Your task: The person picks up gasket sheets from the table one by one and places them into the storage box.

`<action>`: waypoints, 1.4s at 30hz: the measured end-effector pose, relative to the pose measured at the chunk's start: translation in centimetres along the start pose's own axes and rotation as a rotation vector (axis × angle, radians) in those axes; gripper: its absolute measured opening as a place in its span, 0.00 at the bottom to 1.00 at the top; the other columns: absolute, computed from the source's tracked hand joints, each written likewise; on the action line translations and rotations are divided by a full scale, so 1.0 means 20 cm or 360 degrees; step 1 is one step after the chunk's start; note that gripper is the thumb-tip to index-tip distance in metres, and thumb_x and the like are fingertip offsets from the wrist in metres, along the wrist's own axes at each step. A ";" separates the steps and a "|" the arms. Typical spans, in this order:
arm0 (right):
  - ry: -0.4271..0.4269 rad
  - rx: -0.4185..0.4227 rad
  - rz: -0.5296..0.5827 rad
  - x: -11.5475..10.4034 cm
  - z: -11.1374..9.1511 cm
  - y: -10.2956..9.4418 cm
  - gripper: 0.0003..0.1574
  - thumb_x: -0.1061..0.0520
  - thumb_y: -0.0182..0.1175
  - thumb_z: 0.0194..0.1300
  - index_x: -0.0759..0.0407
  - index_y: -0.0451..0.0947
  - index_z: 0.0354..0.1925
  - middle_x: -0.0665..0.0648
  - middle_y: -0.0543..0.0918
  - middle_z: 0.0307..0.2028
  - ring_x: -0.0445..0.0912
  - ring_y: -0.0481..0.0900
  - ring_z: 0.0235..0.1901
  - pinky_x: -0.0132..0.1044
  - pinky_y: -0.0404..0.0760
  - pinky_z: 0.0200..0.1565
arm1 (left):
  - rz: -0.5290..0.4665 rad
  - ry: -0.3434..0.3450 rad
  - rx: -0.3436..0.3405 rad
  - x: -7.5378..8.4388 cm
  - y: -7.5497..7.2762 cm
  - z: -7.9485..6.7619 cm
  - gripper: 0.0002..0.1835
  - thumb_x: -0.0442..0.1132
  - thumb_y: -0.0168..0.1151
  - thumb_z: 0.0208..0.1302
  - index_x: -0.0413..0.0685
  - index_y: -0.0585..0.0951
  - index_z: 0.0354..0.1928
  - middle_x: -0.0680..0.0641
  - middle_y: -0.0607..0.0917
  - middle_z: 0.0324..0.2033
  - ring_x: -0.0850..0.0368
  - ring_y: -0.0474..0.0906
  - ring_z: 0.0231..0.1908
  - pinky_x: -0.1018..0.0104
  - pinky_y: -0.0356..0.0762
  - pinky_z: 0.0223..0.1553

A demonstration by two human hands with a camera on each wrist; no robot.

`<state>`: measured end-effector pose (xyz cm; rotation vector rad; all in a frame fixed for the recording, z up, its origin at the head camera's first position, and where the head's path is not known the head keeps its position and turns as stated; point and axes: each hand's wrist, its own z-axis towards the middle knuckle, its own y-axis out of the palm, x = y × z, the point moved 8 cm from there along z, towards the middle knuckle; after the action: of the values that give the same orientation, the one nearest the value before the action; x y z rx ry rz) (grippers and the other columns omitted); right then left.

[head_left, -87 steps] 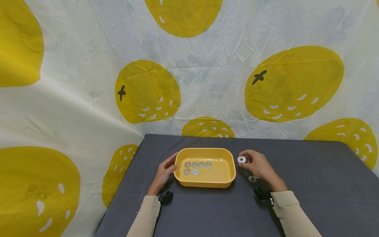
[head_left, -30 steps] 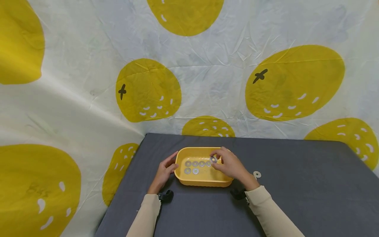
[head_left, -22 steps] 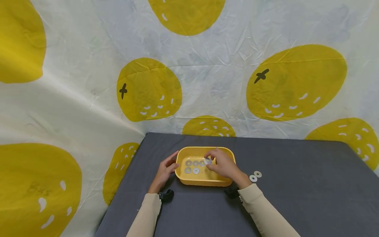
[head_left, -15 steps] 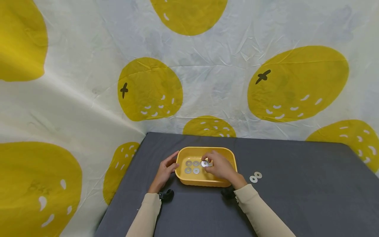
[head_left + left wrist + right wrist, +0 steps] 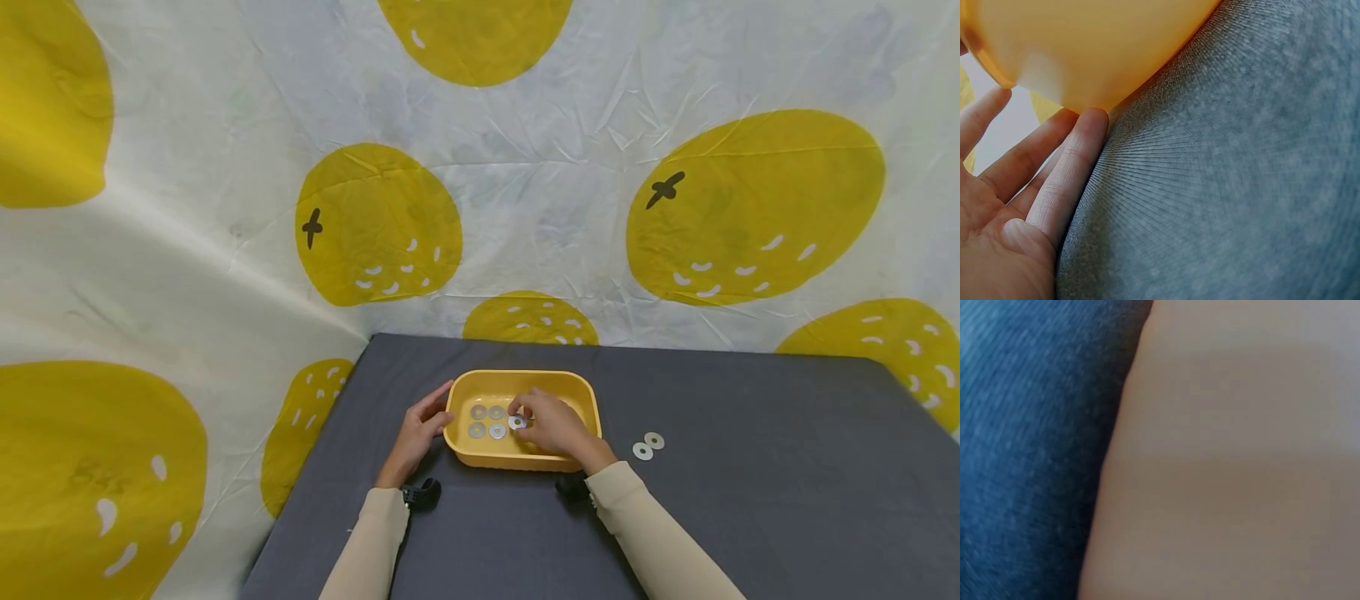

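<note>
A yellow plastic tray (image 5: 480,460) stands on the grey cloth, its left end against my left hand (image 5: 418,437). Fairly straight fingers (image 5: 1063,181) touch the tray's outer wall in the left wrist view, while the thumb lies at the rim in the head view. Inside the tray, my right hand (image 5: 555,427) pinches a metal washer (image 5: 517,422) between thumb and index finger, low over the floor. To its left several flat washers (image 5: 497,431) lie in two rows. My right hand hides part of the upper row. Only blurred skin and cloth fill the right wrist view.
Two loose washers (image 5: 642,451) lie on the grey tablecloth (image 5: 750,467) right of the tray, close beside my right sleeve (image 5: 648,525). Behind the table hangs a white curtain (image 5: 540,217) printed with yellow fruit.
My right hand has carried a washer from right of the tray leftward into it, then lower towards the front row. Two washers on the cloth came into view. My left hand stays put.
</note>
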<state>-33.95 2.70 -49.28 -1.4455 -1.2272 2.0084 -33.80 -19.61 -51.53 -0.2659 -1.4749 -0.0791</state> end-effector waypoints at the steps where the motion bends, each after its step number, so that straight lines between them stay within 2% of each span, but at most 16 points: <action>1: -0.0012 -0.0005 -0.0016 0.00 0.00 0.00 0.16 0.57 0.74 0.60 0.50 0.84 0.47 0.52 0.75 0.35 0.43 0.71 0.30 0.38 0.72 0.36 | -0.0004 0.0001 0.0006 0.00 0.00 0.00 0.32 0.33 0.59 0.72 0.57 0.68 0.76 0.35 0.78 0.66 0.38 0.78 0.62 0.64 0.83 0.51; 8: -0.0079 -0.0022 -0.0086 -0.01 0.00 0.02 0.14 0.59 0.74 0.59 0.52 0.83 0.44 0.51 0.75 0.31 0.41 0.70 0.28 0.35 0.71 0.34 | 0.0002 -0.0002 0.0010 0.00 0.00 0.00 0.31 0.34 0.59 0.72 0.58 0.69 0.76 0.35 0.79 0.65 0.38 0.79 0.62 0.60 0.84 0.52; 16: -0.0084 -0.0030 -0.0104 0.00 0.00 0.02 0.15 0.60 0.74 0.58 0.53 0.83 0.44 0.52 0.76 0.30 0.42 0.70 0.28 0.36 0.71 0.34 | 0.0020 -0.0028 -0.0004 0.01 0.00 0.00 0.31 0.34 0.58 0.73 0.59 0.69 0.75 0.35 0.79 0.66 0.39 0.78 0.63 0.61 0.83 0.52; 23: -0.0072 -0.0024 -0.0124 0.01 0.01 0.03 0.14 0.58 0.74 0.58 0.50 0.83 0.43 0.50 0.75 0.31 0.41 0.70 0.29 0.37 0.71 0.35 | 0.0019 -0.0018 -0.0015 0.01 0.00 -0.01 0.32 0.34 0.58 0.73 0.52 0.66 0.77 0.34 0.78 0.65 0.38 0.78 0.62 0.63 0.83 0.51; 28: -0.0097 -0.0026 -0.0105 0.01 0.01 0.03 0.14 0.58 0.74 0.59 0.52 0.84 0.44 0.50 0.76 0.30 0.41 0.70 0.29 0.37 0.71 0.35 | -0.0001 -0.0020 -0.0004 0.01 0.00 -0.01 0.31 0.33 0.58 0.73 0.57 0.69 0.76 0.34 0.79 0.65 0.38 0.78 0.62 0.63 0.84 0.51; 31: -0.0079 -0.0019 -0.0085 0.01 0.01 0.02 0.15 0.58 0.73 0.60 0.53 0.84 0.46 0.51 0.77 0.32 0.42 0.71 0.29 0.37 0.73 0.36 | -0.0009 -0.0020 0.0000 0.01 0.00 0.00 0.31 0.33 0.58 0.73 0.56 0.68 0.76 0.34 0.79 0.64 0.38 0.78 0.62 0.62 0.84 0.51; 34: -0.0037 0.0046 -0.0045 0.01 0.02 0.00 0.14 0.56 0.72 0.63 0.53 0.84 0.48 0.52 0.78 0.34 0.43 0.71 0.30 0.39 0.73 0.36 | -0.0005 -0.0023 0.0007 0.01 0.00 0.00 0.32 0.33 0.58 0.72 0.55 0.68 0.76 0.34 0.79 0.64 0.38 0.79 0.61 0.62 0.84 0.51; 37: -0.0026 0.0183 0.0044 0.01 0.01 -0.05 0.12 0.56 0.69 0.66 0.54 0.84 0.48 0.50 0.77 0.34 0.43 0.70 0.29 0.37 0.72 0.35 | 0.0004 -0.0024 0.0013 0.01 0.00 -0.01 0.31 0.33 0.58 0.72 0.57 0.69 0.76 0.34 0.80 0.64 0.39 0.79 0.61 0.62 0.84 0.52; 42: -0.0215 0.0468 0.0212 0.01 -0.04 -0.22 0.08 0.61 0.66 0.68 0.56 0.84 0.46 0.49 0.77 0.31 0.39 0.69 0.27 0.33 0.72 0.32 | 0.0023 -0.0007 0.0000 0.01 0.00 -0.01 0.32 0.33 0.58 0.73 0.55 0.68 0.76 0.34 0.79 0.65 0.37 0.78 0.62 0.63 0.83 0.51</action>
<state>-34.03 5.56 -45.84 -1.2953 -0.8567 2.2948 -33.64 -19.58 -51.27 -0.2773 -1.4771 -0.0667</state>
